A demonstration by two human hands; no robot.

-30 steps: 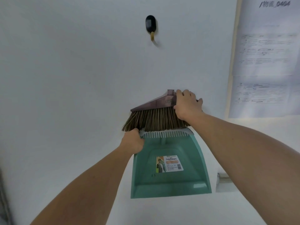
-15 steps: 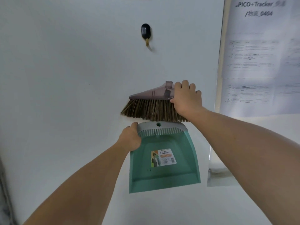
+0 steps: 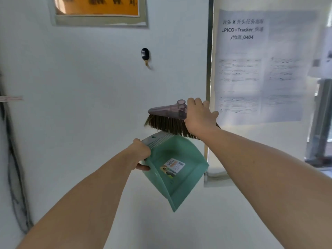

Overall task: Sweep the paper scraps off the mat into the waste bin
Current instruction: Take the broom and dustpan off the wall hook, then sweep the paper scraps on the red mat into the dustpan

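A green dustpan point(image 3: 177, 174) with a grey comb edge and a printed label hangs in the air in front of a white wall, tilted so its open mouth points down and right. My left hand point(image 3: 141, 154) grips its upper left rim. Just above it is a hand broom point(image 3: 167, 116) with a translucent purple head and brown bristles. My right hand point(image 3: 199, 116) is closed over the right end of the broom head. The bristles overlap the dustpan's top edge. No mat, paper scraps or waste bin are in view.
A black wall hook point(image 3: 145, 55) sits on the white wall above the broom. A framed orange picture point(image 3: 98, 10) hangs at the top. Printed sheets point(image 3: 258, 69) are stuck to a glass panel on the right. Dark cables point(image 3: 12, 159) run down the far left.
The view has tilted upward. The dustpan has come away from the wall and swung to a diagonal tilt, and the broom has lifted and turned flatter above it.
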